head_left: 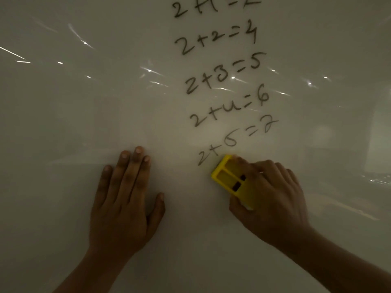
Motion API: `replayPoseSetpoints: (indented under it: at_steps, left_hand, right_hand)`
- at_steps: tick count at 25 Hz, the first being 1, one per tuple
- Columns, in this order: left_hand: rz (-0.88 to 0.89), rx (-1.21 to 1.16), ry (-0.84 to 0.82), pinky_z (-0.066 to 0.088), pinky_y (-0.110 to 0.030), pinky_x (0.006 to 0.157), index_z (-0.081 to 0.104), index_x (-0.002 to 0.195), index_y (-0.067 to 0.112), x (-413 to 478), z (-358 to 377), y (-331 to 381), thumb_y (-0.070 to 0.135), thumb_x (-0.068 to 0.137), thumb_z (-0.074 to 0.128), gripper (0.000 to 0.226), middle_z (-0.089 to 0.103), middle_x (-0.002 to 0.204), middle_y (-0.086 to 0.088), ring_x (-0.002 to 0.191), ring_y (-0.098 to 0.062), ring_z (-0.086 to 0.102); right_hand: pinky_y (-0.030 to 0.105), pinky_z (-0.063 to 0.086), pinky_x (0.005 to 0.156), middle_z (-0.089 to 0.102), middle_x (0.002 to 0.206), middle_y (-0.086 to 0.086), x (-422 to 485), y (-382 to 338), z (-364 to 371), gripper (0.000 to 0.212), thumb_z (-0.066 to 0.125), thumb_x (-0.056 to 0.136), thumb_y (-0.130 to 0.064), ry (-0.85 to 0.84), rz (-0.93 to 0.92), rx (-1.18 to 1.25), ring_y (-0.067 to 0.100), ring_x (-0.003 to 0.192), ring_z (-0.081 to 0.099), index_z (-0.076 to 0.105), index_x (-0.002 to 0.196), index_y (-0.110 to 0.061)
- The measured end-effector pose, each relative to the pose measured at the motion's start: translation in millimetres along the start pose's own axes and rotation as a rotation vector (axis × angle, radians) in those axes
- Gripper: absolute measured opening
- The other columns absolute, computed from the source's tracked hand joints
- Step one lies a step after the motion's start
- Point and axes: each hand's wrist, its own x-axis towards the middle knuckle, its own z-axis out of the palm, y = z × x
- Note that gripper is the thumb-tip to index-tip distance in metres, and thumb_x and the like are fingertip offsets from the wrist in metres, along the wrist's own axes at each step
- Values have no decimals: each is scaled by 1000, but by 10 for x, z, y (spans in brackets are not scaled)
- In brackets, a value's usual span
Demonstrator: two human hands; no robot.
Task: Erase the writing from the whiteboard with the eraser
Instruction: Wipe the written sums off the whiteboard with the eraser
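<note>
Eraser: the right hand is clasping it — fingers over the top, thumb under the near end, yellow back showing, its face seemingly against the board.
Writing: six sums are running in a column up and slightly right of the eraser; the lowest is touching its top corner.
Long axis: it is pointing up-left — roughly across the lowest line.
Left hand: lying flat and empty on the board, well left of the writing.
Nearer hand: the right; likely stroke is upward along the column.
</note>
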Motion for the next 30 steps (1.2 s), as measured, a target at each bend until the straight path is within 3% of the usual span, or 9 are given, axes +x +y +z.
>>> replayPoseSetpoints:
  at_steps: [4,8,12,13,16,17,21,26,30]
  left_hand:
    - [-1,-7,-7,19,-46,131,34,159,5,-7,-11,-10,40,100,44,69,30,169,-11,159,-28,27]
    - [-7,0,5,18,-45,131,32,160,6,-8,3,12,40,101,44,69,31,169,-11,159,-27,26]
    - [-2,2,-1,19,-46,131,34,159,4,-6,-3,0,40,100,43,69,30,169,-11,158,-29,27]
    - [-2,2,2,20,-47,131,34,158,4,-8,1,5,40,100,43,69,31,168,-11,158,-29,28]
    - [2,-1,5,19,-46,131,33,159,5,-8,11,4,41,101,43,69,31,168,-11,158,-29,28]
    - [5,-5,3,19,-46,131,32,159,5,-6,7,-1,41,100,44,70,31,168,-11,158,-29,28]
    - [5,-2,15,22,-47,130,37,157,4,-14,-17,-15,40,100,47,68,33,167,-12,158,-29,29]
    - [8,-5,21,22,-47,130,35,158,6,-20,5,-8,39,100,46,68,31,169,-10,159,-26,26]
    - [16,9,26,26,-49,128,39,156,3,-19,7,-16,39,99,50,69,34,167,-12,158,-28,29]
  right_hand:
    - [38,43,64,63,100,1,-300,-88,63,49,68,72,-38,-114,-318,-7,29,76,56,66,119,-22]
    - [36,44,69,57,100,3,-140,303,-115,58,65,71,-40,0,77,-29,30,80,55,59,126,-22]
    - [38,44,65,64,102,3,-373,176,4,47,66,77,-36,-68,-298,-40,32,75,58,66,121,-21]
    - [37,44,65,63,103,2,-283,223,-33,50,65,76,-37,-65,-286,-50,33,74,59,61,124,-24]
    - [35,42,68,53,101,3,231,275,-110,58,63,73,-43,80,149,-52,30,80,55,54,127,-23]
    - [34,41,68,52,99,3,323,168,-76,59,64,71,-42,111,187,-26,28,81,52,55,126,-23]
    - [35,40,63,56,92,1,69,-334,125,55,64,72,-41,-36,-258,2,29,73,52,58,124,-28]
    - [35,41,69,54,92,5,451,-190,33,63,65,71,-42,108,130,29,28,78,48,56,129,-21]
    - [37,42,66,58,95,3,295,-419,178,60,68,70,-37,30,-213,71,28,76,51,61,127,-20]
